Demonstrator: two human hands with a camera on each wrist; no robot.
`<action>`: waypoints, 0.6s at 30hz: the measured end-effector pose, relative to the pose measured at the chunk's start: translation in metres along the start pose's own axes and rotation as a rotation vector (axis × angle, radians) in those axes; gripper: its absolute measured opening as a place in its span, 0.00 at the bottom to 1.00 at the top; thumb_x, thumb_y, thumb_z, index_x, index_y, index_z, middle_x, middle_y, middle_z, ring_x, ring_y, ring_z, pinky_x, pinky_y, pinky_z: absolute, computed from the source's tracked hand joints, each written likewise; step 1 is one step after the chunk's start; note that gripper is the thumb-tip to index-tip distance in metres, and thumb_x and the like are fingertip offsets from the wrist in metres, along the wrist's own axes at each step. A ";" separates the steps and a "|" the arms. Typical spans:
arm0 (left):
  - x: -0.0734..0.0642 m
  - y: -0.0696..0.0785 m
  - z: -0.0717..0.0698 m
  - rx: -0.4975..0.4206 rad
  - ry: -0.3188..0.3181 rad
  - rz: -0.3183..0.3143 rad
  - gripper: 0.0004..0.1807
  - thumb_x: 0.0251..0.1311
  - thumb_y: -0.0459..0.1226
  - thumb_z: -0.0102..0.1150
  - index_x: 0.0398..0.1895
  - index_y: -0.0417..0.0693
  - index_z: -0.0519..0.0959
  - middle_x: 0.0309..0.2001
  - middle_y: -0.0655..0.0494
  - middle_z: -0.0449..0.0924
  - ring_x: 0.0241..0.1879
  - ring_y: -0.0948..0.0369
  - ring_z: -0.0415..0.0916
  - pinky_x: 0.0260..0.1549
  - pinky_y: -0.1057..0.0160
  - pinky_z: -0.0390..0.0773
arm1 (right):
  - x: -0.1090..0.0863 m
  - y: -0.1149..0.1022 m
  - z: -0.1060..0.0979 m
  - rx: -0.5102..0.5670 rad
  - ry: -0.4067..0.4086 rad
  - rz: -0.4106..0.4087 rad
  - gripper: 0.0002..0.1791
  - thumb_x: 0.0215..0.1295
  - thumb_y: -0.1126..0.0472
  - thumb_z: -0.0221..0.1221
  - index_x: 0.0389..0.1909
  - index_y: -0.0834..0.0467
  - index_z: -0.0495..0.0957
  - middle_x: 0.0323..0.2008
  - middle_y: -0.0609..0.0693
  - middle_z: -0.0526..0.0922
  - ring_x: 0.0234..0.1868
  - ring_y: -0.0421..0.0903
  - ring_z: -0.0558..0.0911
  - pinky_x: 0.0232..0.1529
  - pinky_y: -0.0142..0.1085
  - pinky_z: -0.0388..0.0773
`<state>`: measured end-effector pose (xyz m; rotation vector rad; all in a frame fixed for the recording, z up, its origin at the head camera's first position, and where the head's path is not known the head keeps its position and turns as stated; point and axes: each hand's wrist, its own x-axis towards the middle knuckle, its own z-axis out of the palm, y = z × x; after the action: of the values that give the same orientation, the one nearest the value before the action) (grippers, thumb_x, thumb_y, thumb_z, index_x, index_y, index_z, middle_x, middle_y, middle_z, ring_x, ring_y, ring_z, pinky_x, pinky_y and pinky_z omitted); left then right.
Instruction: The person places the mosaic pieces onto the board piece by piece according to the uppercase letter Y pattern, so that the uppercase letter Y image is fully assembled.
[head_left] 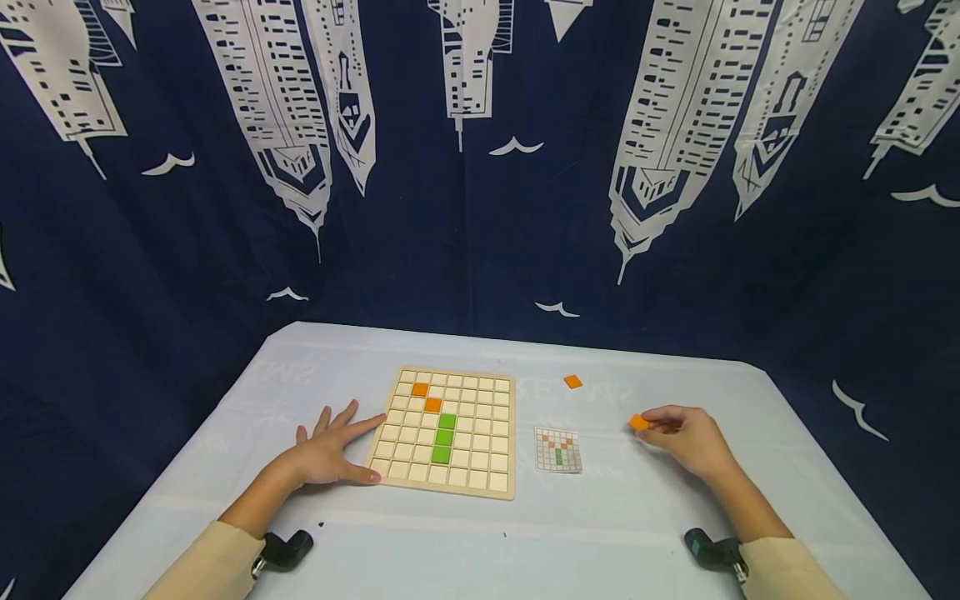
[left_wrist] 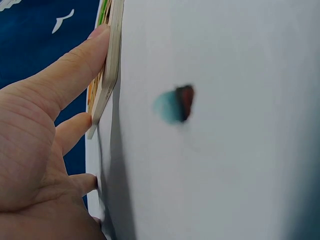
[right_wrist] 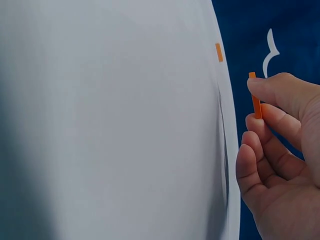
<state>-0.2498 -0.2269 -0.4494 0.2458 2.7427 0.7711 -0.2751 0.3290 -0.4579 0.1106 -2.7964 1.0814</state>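
Note:
A wooden grid board (head_left: 480, 462) with cream squares lies left of the table's middle. Two orange tiles (head_left: 420, 389) sit in its upper left cells in a diagonal, and below them several green tiles (head_left: 444, 437) run down one column. My left hand (head_left: 324, 454) is spread at the board's left edge, its thumb and a finger touching the rim; the left wrist view shows the thumb (left_wrist: 75, 70) on that edge. Between thumb and fingers, my right hand (head_left: 693, 439) pinches an orange square tile (head_left: 638, 422) above the table; in the right wrist view this tile (right_wrist: 255, 97) appears edge-on.
Right of the board lies a small pattern card (head_left: 558, 451) printed with a coloured grid. Another loose orange tile (head_left: 573, 382) rests behind it on the white table (head_left: 600, 533). A dark blue curtain (head_left: 480, 233) with white building prints hangs beyond the table's far edge.

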 end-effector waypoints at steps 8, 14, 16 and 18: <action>0.000 0.001 0.000 0.014 0.001 -0.003 0.59 0.40 0.60 0.80 0.79 0.60 0.64 0.82 0.31 0.39 0.77 0.24 0.25 0.62 0.15 0.27 | -0.003 -0.011 0.006 0.020 -0.025 -0.033 0.16 0.55 0.62 0.75 0.44 0.63 0.87 0.38 0.54 0.90 0.32 0.39 0.81 0.34 0.27 0.80; 0.001 0.001 0.000 0.014 0.002 -0.006 0.59 0.40 0.60 0.80 0.79 0.61 0.64 0.82 0.31 0.38 0.78 0.24 0.25 0.62 0.15 0.27 | -0.004 -0.019 0.010 0.023 -0.058 -0.056 0.15 0.56 0.62 0.75 0.43 0.62 0.88 0.36 0.51 0.90 0.33 0.40 0.81 0.35 0.28 0.80; 0.001 0.000 0.000 0.014 0.001 -0.009 0.59 0.40 0.60 0.80 0.79 0.62 0.63 0.82 0.32 0.38 0.78 0.25 0.24 0.62 0.15 0.26 | -0.004 -0.022 0.012 0.021 -0.070 -0.058 0.15 0.56 0.62 0.74 0.43 0.62 0.87 0.36 0.51 0.89 0.33 0.41 0.81 0.35 0.29 0.80; 0.001 0.000 0.001 0.015 0.001 -0.009 0.59 0.40 0.60 0.80 0.79 0.62 0.63 0.82 0.32 0.38 0.78 0.25 0.24 0.62 0.15 0.26 | -0.005 -0.026 0.013 0.032 -0.077 -0.057 0.15 0.56 0.62 0.75 0.43 0.63 0.87 0.35 0.51 0.89 0.33 0.41 0.81 0.34 0.29 0.80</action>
<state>-0.2504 -0.2266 -0.4503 0.2358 2.7497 0.7492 -0.2683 0.3012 -0.4513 0.2386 -2.8245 1.1323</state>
